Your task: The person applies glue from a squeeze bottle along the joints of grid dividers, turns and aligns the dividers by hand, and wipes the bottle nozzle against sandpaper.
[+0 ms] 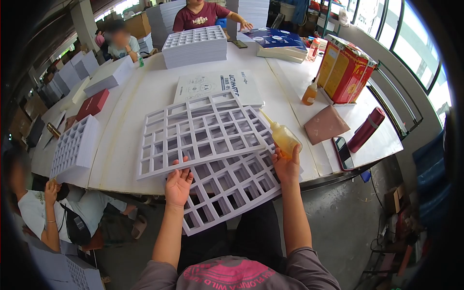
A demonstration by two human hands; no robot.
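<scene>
While left hand (178, 186), fingers curled, holds top grid (193, 126), right hand (287, 168) grips squeeze bottle (286, 139) of amber liquid; white box (203, 85) behind, second amber bottle (309, 94) by red tin (342, 70).

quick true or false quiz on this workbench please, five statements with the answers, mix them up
1. The right hand holds a squeeze bottle. True.
2. The phone lies on top of the white grids. False: it lies on the table, beside the dark red flask.
3. The left hand is at the near edge of the upper white grid. True.
4. The liquid in the squeeze bottle is bright blue. False: it looks yellowish amber.
5. Another bottle with amber liquid stands near the red container. True.
</scene>
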